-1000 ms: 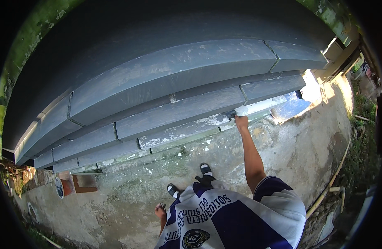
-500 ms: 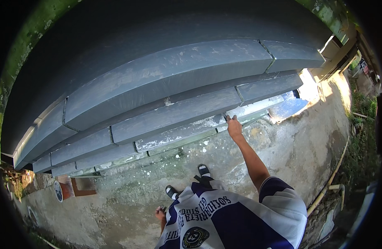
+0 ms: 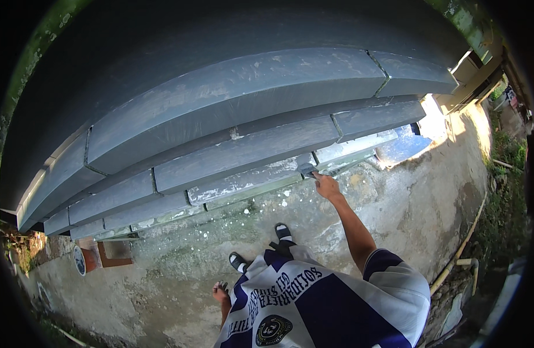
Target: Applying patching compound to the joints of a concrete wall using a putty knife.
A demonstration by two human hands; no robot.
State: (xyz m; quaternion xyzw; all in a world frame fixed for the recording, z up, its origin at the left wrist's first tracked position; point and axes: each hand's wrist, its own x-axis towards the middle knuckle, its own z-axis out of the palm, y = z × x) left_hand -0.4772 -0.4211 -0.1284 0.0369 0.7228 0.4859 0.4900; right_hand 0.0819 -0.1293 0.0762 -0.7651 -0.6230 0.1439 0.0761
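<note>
My right hand (image 3: 327,186) reaches forward with its fingers closed on a paintbrush (image 3: 307,170). The bristles are grey, and the handle is mostly hidden by the fingers. Its tip touches the front face of the lowest ledge (image 3: 244,182), next to a dark upright joint. This ledge is patchy white and grey around the brush, while its left part is grey. My left hand (image 3: 221,289) hangs low at my left side, away from the ledges, its fingers loosely bent and apart, with dark marks near the fingertips. Nothing shows clearly in it.
Above the lowest ledge rise a grey middle ledge (image 3: 238,151) and a wider grey upper ledge (image 3: 232,87). A round bucket (image 3: 81,261) and a brown box (image 3: 115,253) stand at the left. White spots dot the concrete floor (image 3: 180,272). Pipes (image 3: 452,267) run along the right.
My right hand and the paintbrush have moved slightly down and left, from the ledge's upper part to its front face. The view has shifted a little; my left hand stays low.
</note>
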